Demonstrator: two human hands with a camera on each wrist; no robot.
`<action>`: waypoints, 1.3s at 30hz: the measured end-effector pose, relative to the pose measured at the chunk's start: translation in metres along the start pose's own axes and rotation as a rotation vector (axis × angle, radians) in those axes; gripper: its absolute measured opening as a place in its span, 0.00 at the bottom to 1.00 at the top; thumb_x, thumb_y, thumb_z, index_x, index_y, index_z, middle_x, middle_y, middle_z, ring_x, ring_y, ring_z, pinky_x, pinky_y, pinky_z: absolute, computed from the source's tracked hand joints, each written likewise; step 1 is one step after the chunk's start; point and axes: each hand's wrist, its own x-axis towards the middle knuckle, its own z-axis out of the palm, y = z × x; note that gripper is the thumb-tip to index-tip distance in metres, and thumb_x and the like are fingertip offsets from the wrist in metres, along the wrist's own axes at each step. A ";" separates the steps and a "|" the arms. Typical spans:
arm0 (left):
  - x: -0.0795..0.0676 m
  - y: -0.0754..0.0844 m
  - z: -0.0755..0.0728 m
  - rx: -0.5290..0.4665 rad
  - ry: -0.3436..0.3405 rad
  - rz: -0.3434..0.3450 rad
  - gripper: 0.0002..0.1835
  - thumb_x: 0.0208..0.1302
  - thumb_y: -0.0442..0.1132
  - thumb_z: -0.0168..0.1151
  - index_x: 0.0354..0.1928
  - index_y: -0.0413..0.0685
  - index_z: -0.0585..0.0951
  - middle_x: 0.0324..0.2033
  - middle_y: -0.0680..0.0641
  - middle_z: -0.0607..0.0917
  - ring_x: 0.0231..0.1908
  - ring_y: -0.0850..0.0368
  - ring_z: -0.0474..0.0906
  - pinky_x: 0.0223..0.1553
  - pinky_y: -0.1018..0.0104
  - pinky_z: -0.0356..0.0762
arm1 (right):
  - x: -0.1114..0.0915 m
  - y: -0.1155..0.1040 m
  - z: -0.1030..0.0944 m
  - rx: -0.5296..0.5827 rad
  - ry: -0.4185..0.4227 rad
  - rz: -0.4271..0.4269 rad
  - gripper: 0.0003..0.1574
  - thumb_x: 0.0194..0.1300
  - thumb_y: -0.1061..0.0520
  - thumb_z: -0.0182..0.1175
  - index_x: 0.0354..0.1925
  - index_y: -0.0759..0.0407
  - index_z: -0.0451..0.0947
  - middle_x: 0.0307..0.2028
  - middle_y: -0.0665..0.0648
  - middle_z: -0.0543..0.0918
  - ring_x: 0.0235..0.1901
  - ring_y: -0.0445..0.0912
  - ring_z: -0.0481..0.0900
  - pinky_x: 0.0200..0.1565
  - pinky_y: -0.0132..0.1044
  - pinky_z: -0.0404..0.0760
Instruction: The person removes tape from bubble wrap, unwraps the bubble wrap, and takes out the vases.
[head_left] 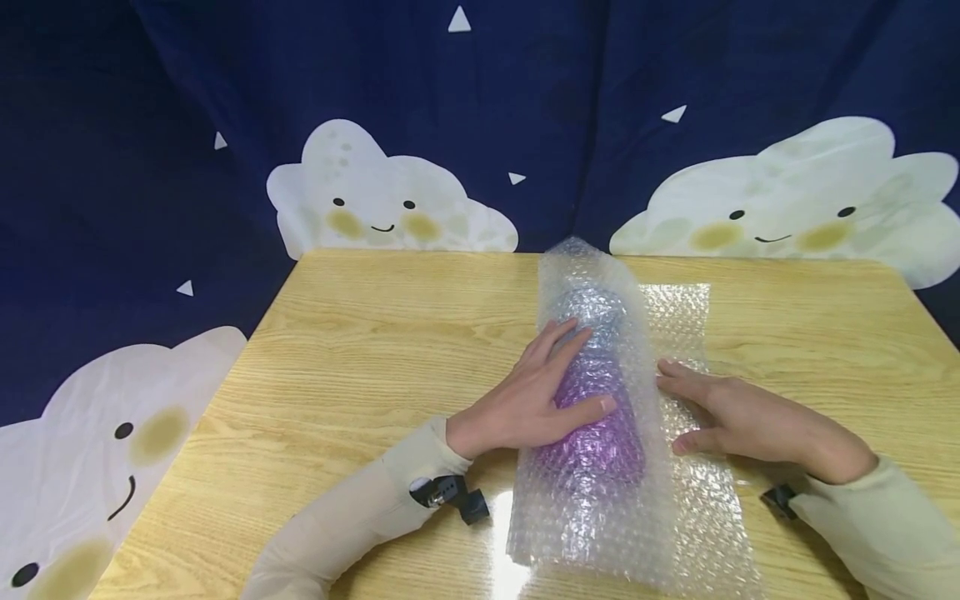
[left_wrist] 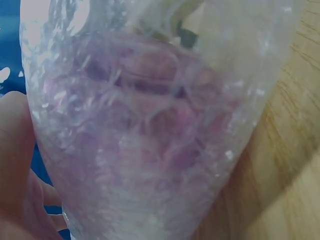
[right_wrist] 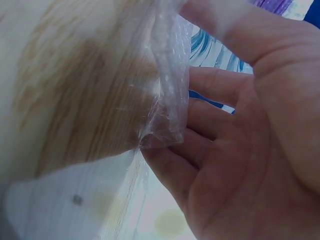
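A bundle of clear bubble wrap [head_left: 592, 533] lies lengthwise on the table, covering an object [head_left: 600, 437] that shows purple at the near end and pale blue at the far end. Its exact kind is blurred by the bubbles. My left hand [head_left: 532, 400] rests on top of the bundle, fingers straight and thumb spread across the purple part. At the right side, my right hand [head_left: 757, 417] is beside the loose flap [head_left: 678, 312] of wrap, thumb and fingers apart. In the right wrist view, the fingers [right_wrist: 215, 120] lie loosely against the wrap's edge [right_wrist: 167, 100].
The wooden table [head_left: 375, 333] extends on both sides of the bundle. Behind it hangs a dark blue curtain [head_left: 420, 75] printed with smiling clouds and small white triangles. Small black devices [head_left: 450, 493] sit on both wrists, over light sleeves.
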 end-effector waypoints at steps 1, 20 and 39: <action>0.000 -0.001 0.000 -0.001 -0.002 0.002 0.50 0.70 0.68 0.54 0.84 0.60 0.46 0.85 0.53 0.42 0.85 0.49 0.34 0.81 0.36 0.49 | 0.000 0.000 0.000 -0.003 0.003 0.001 0.58 0.60 0.26 0.65 0.74 0.63 0.68 0.78 0.70 0.61 0.73 0.69 0.67 0.69 0.64 0.68; 0.000 -0.006 -0.002 -0.010 -0.022 0.007 0.49 0.70 0.67 0.54 0.84 0.58 0.47 0.85 0.54 0.43 0.85 0.51 0.35 0.82 0.39 0.49 | 0.000 -0.001 -0.001 0.000 -0.004 0.018 0.58 0.61 0.26 0.64 0.75 0.60 0.68 0.78 0.69 0.61 0.73 0.68 0.67 0.69 0.63 0.68; -0.004 -0.010 -0.005 -0.017 -0.027 0.011 0.48 0.72 0.68 0.52 0.84 0.60 0.45 0.85 0.56 0.41 0.85 0.49 0.34 0.82 0.36 0.47 | 0.000 0.000 0.000 -0.007 -0.010 0.014 0.58 0.61 0.26 0.64 0.75 0.58 0.67 0.78 0.70 0.61 0.72 0.69 0.69 0.68 0.64 0.71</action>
